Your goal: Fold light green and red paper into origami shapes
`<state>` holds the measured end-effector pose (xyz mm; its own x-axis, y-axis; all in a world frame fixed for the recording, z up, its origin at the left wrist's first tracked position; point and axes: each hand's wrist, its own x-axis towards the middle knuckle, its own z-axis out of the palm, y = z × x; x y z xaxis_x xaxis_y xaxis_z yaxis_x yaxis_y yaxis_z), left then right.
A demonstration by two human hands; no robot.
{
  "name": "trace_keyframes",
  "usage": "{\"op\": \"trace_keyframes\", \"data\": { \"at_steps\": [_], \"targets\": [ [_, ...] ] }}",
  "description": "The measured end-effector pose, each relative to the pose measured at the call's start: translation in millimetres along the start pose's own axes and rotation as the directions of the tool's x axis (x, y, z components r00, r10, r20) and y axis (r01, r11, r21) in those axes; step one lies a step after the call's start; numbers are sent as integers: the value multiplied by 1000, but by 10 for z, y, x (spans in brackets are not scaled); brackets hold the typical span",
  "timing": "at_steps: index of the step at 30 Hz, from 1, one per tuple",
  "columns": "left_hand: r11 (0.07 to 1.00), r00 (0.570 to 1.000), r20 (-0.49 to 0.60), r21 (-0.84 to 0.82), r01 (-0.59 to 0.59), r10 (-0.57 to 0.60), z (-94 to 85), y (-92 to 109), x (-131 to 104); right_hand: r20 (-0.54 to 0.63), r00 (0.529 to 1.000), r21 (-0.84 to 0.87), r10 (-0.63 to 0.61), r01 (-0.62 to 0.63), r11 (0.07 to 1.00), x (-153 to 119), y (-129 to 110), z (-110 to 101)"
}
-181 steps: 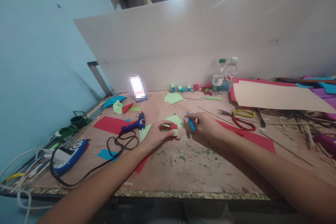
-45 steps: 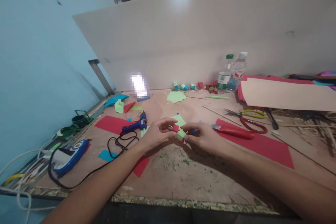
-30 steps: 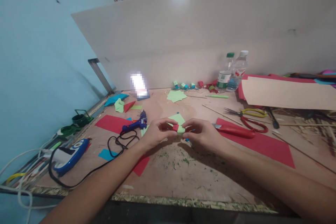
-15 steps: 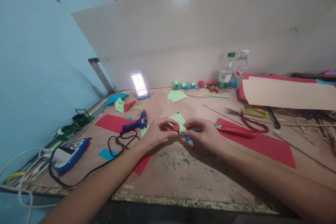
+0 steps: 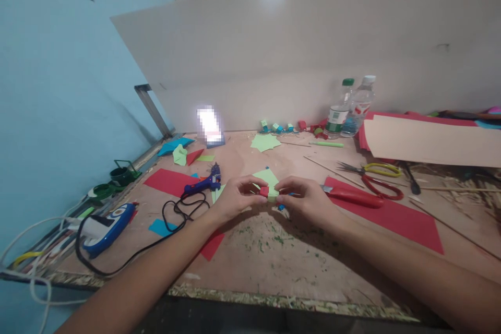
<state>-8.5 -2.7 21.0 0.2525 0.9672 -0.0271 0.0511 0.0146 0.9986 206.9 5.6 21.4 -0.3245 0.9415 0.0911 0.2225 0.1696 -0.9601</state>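
Observation:
Over the middle of the table, my left hand pinches a small red paper cube between thumb and fingertips. Right beside it, a small light-green paper piece sits at the fingertips of my right hand, which are closed in a pinch. Whether the red and green pieces are joined, I cannot tell. A small blue piece shows just below my right fingertips. Behind the hands lies a light-green paper sheet.
A purple-blue glue gun with a looping black cord lies left, on red paper. To the right are a red-handled knife, scissors and red paper. Bottles and small paper figures stand along the back.
The view has shifted very slightly. Both hands keep their pinch on the small pieces, with hardly any visible movement.

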Motion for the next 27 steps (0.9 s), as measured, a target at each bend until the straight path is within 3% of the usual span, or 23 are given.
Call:
{"op": "trace_keyframes", "data": {
  "at_steps": [8,18,23,27],
  "targets": [
    [999,999,21,-14,29,-29,-19,-14,6,38,999,-2,-28,28,1000,12,6,-24],
    [998,1000,5,65,-23,23,4,-88,32,28,994,-71,-109,111,991,-10,-5,14],
    [966,996,-46,251,-63,77,-306,191,295,-68,984,-125,-166,157,980,-10,2,-18],
    [894,985,-141,448,-25,98,-680,568,893,-140,972,-174,-190,165,971,0,46,-87]
  ]
}}
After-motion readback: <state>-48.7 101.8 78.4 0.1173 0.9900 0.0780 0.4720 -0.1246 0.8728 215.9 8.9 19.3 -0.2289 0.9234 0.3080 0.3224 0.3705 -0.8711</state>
